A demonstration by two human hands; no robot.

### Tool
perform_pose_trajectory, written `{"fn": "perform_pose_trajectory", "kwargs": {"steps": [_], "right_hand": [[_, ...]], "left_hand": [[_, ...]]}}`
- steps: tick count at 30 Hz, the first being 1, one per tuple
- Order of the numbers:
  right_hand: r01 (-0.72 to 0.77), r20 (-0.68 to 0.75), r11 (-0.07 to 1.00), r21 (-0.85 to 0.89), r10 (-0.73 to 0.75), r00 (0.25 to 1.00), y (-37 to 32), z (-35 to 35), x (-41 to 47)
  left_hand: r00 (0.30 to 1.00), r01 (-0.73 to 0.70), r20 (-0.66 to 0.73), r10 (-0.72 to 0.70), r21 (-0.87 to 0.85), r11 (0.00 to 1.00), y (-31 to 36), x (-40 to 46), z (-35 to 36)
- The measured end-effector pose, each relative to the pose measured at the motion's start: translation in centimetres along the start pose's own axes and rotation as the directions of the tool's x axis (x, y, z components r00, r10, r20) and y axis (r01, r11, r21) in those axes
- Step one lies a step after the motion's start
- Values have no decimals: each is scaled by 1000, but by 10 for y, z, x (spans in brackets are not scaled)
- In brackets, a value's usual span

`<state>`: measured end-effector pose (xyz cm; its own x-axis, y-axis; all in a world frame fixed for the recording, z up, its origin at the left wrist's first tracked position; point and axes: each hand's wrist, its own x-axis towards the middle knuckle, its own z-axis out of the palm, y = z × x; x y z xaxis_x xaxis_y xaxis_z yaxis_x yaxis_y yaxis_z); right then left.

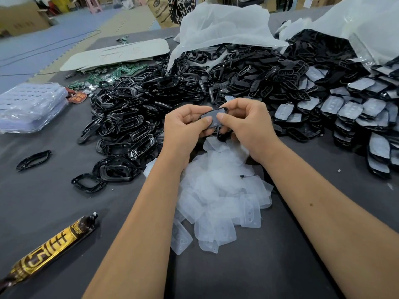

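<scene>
Two-handed: my left hand (185, 124) and right hand (246, 124) pinch one black shell (224, 108), thumbs apparently seating its clear pad (212, 121); spare pads (218, 190) piled near for reach.

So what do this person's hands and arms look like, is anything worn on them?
Both are bare. The left hand and right hand wear no gloves, and no rings show. The left forearm and right forearm carry no sleeve, watch or bracelet as far as the picture reaches. The nails look short.
</scene>
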<state>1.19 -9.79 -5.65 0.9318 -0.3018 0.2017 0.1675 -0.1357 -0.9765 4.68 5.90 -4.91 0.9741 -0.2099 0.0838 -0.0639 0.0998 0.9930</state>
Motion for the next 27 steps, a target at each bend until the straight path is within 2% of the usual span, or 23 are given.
{"fn": "perform_pose_trajectory", "kwargs": {"steps": [8,14,19,23,27], "right_hand": [[13,-16,1000,-25,-13,1000,-1,0,-1],[42,40,999,-19,-41,998,-4,-1,-3],[19,-17,1000,7,-19,1000,-5,0,-4],[14,-62,998,-59,-17,998,-3,1,-3],[-29,-61,999,-44,26,998,-3,1,-2]], "left_hand": [[1000,-2,4,2,1,1000,1,-1,-1],[1000,4,15,-4,-31,999,0,1,-2],[999,6,51,-3,-56,998,-2,2,-1],[998,5,55,-3,-35,999,-1,1,0],[998,19,62,-18,-24,1000,0,1,1]]}}
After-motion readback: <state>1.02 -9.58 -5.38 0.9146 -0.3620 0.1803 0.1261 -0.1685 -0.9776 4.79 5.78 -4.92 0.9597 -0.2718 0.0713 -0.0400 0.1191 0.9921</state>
